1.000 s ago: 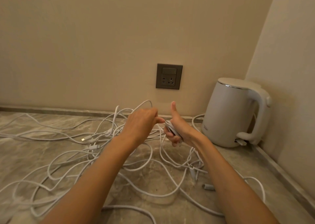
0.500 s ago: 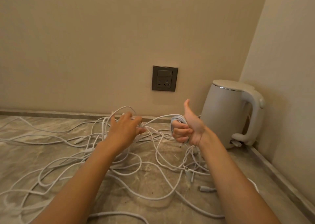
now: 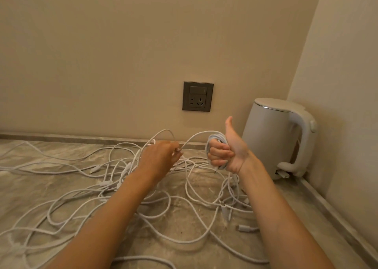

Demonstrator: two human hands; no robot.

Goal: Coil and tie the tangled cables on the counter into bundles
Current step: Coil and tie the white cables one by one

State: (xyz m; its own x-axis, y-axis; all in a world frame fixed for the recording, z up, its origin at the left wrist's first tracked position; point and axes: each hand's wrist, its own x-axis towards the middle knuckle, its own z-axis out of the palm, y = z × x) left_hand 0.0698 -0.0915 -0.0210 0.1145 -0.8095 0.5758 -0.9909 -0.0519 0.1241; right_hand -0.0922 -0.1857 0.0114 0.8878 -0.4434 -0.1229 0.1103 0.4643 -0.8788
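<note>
Several white cables (image 3: 176, 203) lie tangled across the marble counter (image 3: 306, 223). My right hand (image 3: 227, 152) is raised with the thumb up, its fingers curled round a small coil of white cable (image 3: 216, 138) wrapped about them. From that coil one strand arcs left to my left hand (image 3: 161, 154), which pinches it at the fingertips just above the tangle. A loose connector end (image 3: 245, 227) lies on the counter near my right forearm.
A white electric kettle (image 3: 274, 135) stands in the back right corner, close to my right hand. A dark wall socket (image 3: 197, 96) sits on the wall above the cables. A low stone upstand runs along both walls.
My left hand drew away from the right hand to the left, then came back a little with the strand. The coil on my right hand's fingers has grown, and that hand turned palm toward me.
</note>
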